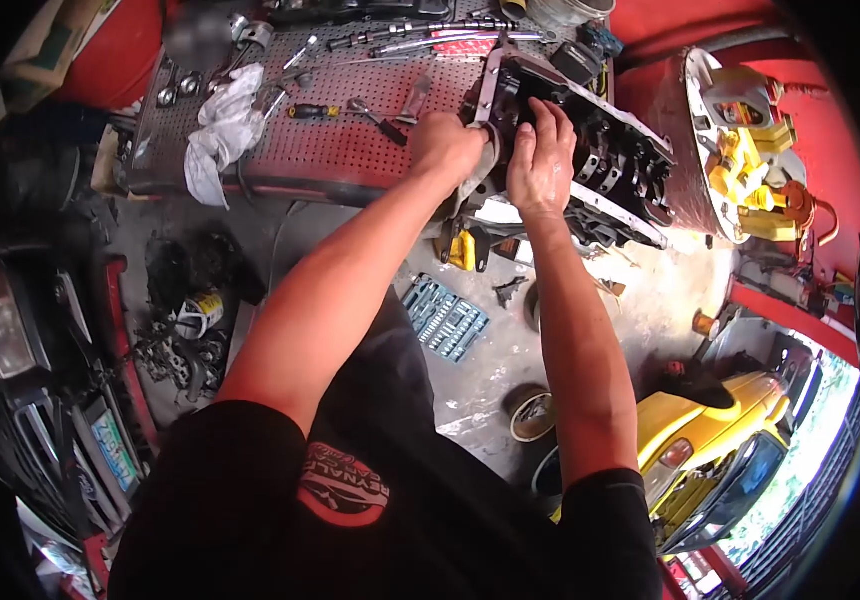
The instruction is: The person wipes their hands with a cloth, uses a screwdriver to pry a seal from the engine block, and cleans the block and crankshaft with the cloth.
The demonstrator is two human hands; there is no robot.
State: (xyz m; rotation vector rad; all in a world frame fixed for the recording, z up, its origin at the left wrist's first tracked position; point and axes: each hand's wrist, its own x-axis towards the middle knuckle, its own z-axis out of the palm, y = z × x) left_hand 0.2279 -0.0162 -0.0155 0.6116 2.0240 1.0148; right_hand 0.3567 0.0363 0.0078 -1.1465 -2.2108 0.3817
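Note:
A dark engine block [610, 165] rests at the edge of a perforated metal workbench [350, 150]. My left hand [445, 145] is closed around a grey rag or gasket-like piece against the block's near end. My right hand [542, 160] lies spread on the block's side, fingers on the metal. Both arms reach forward from a black shirt.
On the bench lie a white rag [220, 130], a screwdriver [315, 111], wrenches and sockets. A blue socket set [445, 318] and a tape roll [530, 413] lie on the concrete floor. A yellow car [710, 450] stands at lower right, red walls behind.

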